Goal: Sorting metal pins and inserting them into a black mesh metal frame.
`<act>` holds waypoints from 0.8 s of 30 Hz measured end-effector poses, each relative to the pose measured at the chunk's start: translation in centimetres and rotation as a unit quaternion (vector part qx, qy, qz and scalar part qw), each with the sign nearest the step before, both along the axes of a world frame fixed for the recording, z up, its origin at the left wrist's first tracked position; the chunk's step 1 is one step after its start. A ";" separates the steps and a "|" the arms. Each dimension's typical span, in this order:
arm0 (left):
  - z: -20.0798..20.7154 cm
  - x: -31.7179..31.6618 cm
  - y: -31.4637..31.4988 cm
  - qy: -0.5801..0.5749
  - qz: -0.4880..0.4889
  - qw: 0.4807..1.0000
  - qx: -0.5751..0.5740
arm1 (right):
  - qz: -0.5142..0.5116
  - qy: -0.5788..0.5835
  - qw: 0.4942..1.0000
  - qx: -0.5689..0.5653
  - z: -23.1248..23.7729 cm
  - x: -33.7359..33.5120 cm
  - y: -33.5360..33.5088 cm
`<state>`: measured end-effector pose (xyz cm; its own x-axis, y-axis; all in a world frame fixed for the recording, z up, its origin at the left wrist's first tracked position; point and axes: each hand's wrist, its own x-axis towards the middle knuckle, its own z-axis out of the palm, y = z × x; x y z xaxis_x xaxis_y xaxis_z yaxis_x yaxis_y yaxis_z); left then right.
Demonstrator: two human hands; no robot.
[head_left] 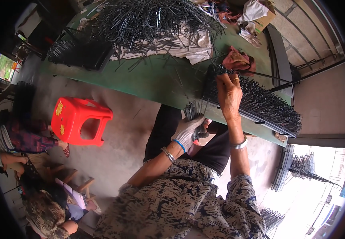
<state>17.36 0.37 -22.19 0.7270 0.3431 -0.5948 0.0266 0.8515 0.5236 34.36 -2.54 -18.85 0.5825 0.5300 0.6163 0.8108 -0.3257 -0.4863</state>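
Observation:
My left hand [187, 130], in a pale glove, is closed around a bundle of thin dark rods [192, 109] just off the table's near edge. The rods stick up out of the fist. Bare and pinched, my right hand [230, 97] is at the left end of a long black rack [260, 120]. Its fingertips touch the tops of densely packed dark pieces [270, 101] standing in the rack. What the pinch holds is too small to make out. A reddish cloth [238, 60] lies just behind that hand.
A large heap of loose dark rods [148, 24] lies on pale cloth [198, 44] across the green table [140, 77]. At its left end is a black tray [83, 53]. A red stool [77, 121] stands on the floor; people [45, 211] sit at lower left. Wire racks [300, 165] are at right.

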 end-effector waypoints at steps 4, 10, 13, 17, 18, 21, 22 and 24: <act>0.9 0.0 0.0 0.018 -0.001 1.000 -0.001 | 0.026 -0.002 0.997 -0.078 0.2 -0.1 -0.2; 0.9 0.2 -0.4 0.005 0.046 0.999 -0.011 | 0.020 0.010 1.000 -0.018 0.9 -1.0 -2.2; 1.5 0.5 -0.5 -0.003 0.053 0.999 -0.004 | 0.093 0.357 0.926 -0.084 1.6 -1.7 -4.4; 0.9 0.9 -0.8 0.023 0.010 0.999 0.045 | 0.163 0.453 0.876 -0.032 1.1 -2.0 -5.1; 0.8 0.9 -0.9 0.023 0.009 0.999 0.045 | 0.162 0.453 0.876 -0.031 1.1 -1.9 -5.3; 0.5 0.9 -0.8 0.032 0.025 0.999 0.034 | 0.112 0.412 0.904 -0.011 1.8 -2.0 -5.2; 0.0 0.9 -0.4 0.038 0.030 0.999 0.005 | 0.065 0.333 0.940 0.021 2.4 -2.1 -4.8; 0.6 1.2 -0.3 0.040 0.053 0.997 -0.047 | -0.001 0.201 0.977 0.067 2.0 -1.3 -4.4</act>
